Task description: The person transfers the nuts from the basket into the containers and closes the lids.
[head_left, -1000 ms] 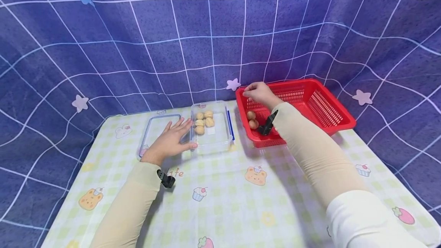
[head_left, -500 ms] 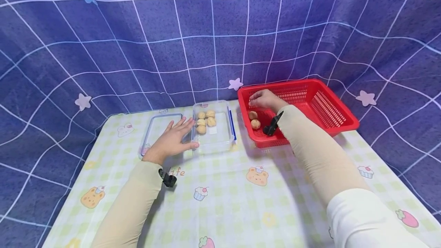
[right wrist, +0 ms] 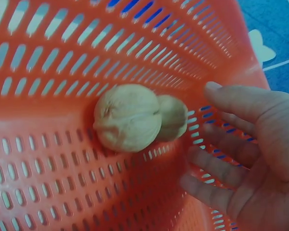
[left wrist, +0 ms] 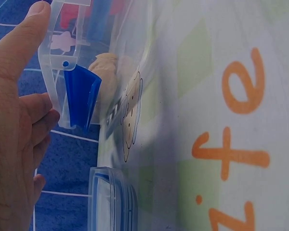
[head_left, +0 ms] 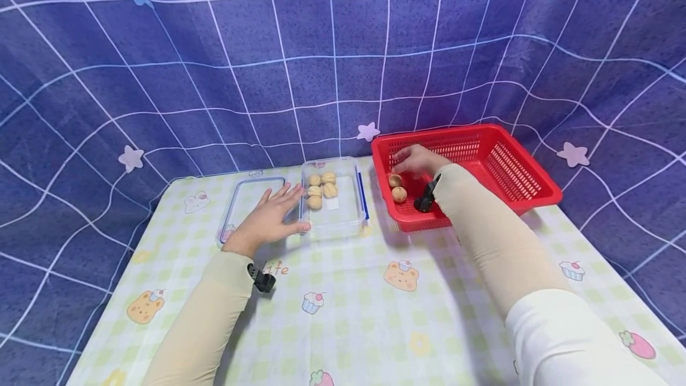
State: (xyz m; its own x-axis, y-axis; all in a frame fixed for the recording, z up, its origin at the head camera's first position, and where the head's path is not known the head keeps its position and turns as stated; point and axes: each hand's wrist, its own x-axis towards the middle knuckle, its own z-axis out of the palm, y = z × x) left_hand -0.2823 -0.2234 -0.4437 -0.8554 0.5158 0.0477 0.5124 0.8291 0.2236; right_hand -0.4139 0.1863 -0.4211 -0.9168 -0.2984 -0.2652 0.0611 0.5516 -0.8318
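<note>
Two walnuts (head_left: 399,195) lie at the left end of the red plastic basket (head_left: 541,196); in the right wrist view the nearer walnut (right wrist: 127,118) partly covers the other one (right wrist: 172,118). Reaching down inside that end, my right hand (head_left: 419,161) has loosely bent fingers just beside them and nothing between thumb and fingers. My left hand (head_left: 272,219) has its fingers spread, touching the left side of a clear plastic box (head_left: 348,216). Several walnuts (head_left: 330,189) sit grouped in the left part of this box. The box's blue clip (left wrist: 81,95) shows close to my left fingers.
A clear lid (head_left: 243,192) with a blue seal lies left of the box, partly behind my left hand. The checked tablecloth (head_left: 354,314) covers the table. A blue curtain (head_left: 300,46) hangs directly behind the basket and box.
My right hand has come down from above the basket's left rim toward the walnuts inside. My left hand keeps its place at the box. The head view has shifted slightly.
</note>
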